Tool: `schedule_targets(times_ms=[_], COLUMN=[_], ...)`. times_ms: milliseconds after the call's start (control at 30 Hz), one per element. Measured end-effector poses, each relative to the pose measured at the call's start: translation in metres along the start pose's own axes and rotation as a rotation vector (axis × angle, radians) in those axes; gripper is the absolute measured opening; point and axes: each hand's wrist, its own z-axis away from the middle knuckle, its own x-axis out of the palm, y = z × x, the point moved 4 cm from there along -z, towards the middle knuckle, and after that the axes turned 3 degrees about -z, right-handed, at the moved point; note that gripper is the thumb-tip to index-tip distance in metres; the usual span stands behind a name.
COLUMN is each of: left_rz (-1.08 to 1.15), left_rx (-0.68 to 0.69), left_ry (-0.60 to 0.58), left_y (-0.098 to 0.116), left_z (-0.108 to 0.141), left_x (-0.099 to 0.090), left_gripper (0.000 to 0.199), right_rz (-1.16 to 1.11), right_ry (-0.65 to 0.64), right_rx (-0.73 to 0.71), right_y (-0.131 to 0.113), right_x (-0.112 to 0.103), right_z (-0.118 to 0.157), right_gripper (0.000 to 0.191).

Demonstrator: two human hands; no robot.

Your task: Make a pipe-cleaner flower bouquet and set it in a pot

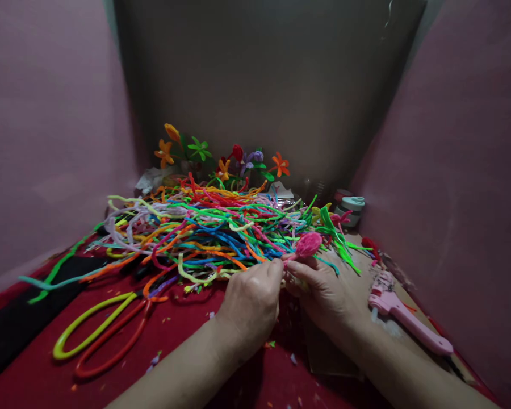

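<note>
A pink pipe-cleaner flower bud [309,245] points up and to the right above my fingers. My left hand [253,295] is closed, with thumb and forefinger pinched on the bud's pink stem. Right against it, my right hand [319,284] also pinches the base of the bud. The fingertips meet there, so the lower part of the stem is hidden. Just behind both hands lies a large heap of coloured pipe cleaners [213,227].
Scissors with yellow and red handles [111,335] lie at left on the red cloth [183,369]. A pink glue gun [404,318] rests at right. Behind the heap stand finished pipe-cleaner flowers [223,168] and a lidded jar [351,210]. Pink walls [460,170] flank both sides.
</note>
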Motion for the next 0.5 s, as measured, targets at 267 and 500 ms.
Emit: schedule_targets(times_ms=[267,500], left_rz=[0.394,0.973], left_rx=[-0.218,-0.448], left_ry=[-0.034,-0.165], left_y=[-0.005,-0.007], left_z=[-0.007,-0.013], left_x=[-0.008,-0.008], left_gripper=[0.02,0.022], right_rz=[0.098,0.083], right_ry=[-0.113,-0.109], right_rx=[-0.026,0.014], right_y=[-0.009,-0.013], right_x=[0.008,0.01], right_z=[0.009,0.009], right_gripper=[0.014,0.01])
